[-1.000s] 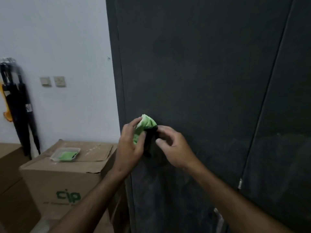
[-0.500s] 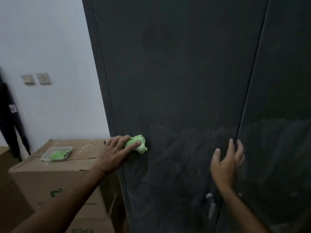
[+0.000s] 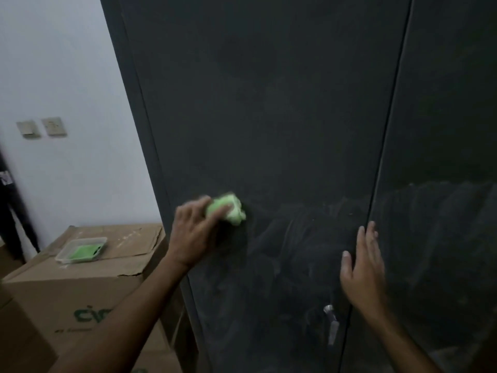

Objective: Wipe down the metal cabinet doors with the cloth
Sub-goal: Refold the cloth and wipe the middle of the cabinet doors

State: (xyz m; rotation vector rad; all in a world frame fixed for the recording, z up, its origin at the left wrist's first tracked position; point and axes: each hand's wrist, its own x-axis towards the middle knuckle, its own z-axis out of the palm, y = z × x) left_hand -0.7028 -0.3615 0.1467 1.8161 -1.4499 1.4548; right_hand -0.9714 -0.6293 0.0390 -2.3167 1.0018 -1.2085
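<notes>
Left hand [image 3: 193, 235] has fingers [image 3: 220, 211] curled over the green cloth [image 3: 228, 211], pressing it on the left cabinet door [image 3: 269, 103] w/ smear marks. Right hand [image 3: 363, 267] flat, fingers straight, at the door seam, holding nothing.

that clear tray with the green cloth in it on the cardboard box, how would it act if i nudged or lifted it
The clear tray looks thin and shallow, so it is probably light and would slide on the cardboard box rather than tip. Its thin walls may flex in a grip. The folded green cloth inside likely adds little weight.
</notes>
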